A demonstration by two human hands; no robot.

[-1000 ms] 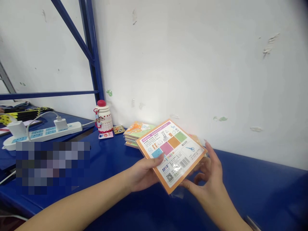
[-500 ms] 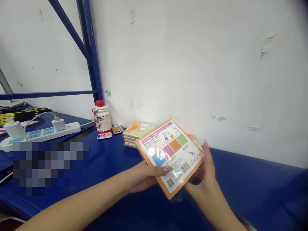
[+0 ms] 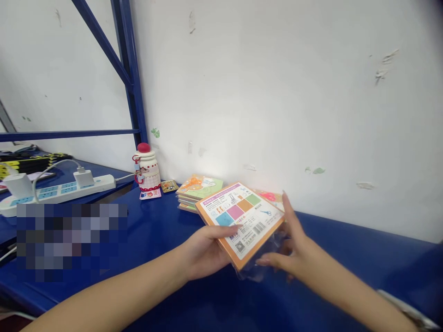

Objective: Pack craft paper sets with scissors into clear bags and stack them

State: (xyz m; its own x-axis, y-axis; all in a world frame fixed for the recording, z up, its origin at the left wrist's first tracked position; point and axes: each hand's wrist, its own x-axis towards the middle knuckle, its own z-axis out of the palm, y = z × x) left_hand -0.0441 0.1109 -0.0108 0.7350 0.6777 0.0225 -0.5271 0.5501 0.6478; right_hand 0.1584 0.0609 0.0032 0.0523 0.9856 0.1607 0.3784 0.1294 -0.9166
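Observation:
A square paper-craft pack [image 3: 242, 216] with an orange border sits tilted above the table. Its printed label shows animal pictures, colour blocks, scissors and a barcode. My left hand [image 3: 209, 249] is closed on its lower left edge, thumb on top and fingers hidden underneath. A loose flap of clear plastic wrapper [image 3: 256, 269] sticks out from the lower right side. Beside that flap my right hand [image 3: 292, 251] is open, thumb and index finger wide apart. Whether its other fingers touch the plastic I cannot tell.
Behind the pack, a stack of similar packs [image 3: 202, 186] and another pink-and-orange pack [image 3: 272, 198] lie against the wall. A white bottle with a red lid [image 3: 147, 170] stands by the blue frame post [image 3: 131, 83]. At left is a power strip [image 3: 65, 189] on the blue table [image 3: 155, 230].
The pack has lowered slightly and tipped flatter. My right hand has come off its right edge and moved down to the side, exposing the plastic flap and the pack behind.

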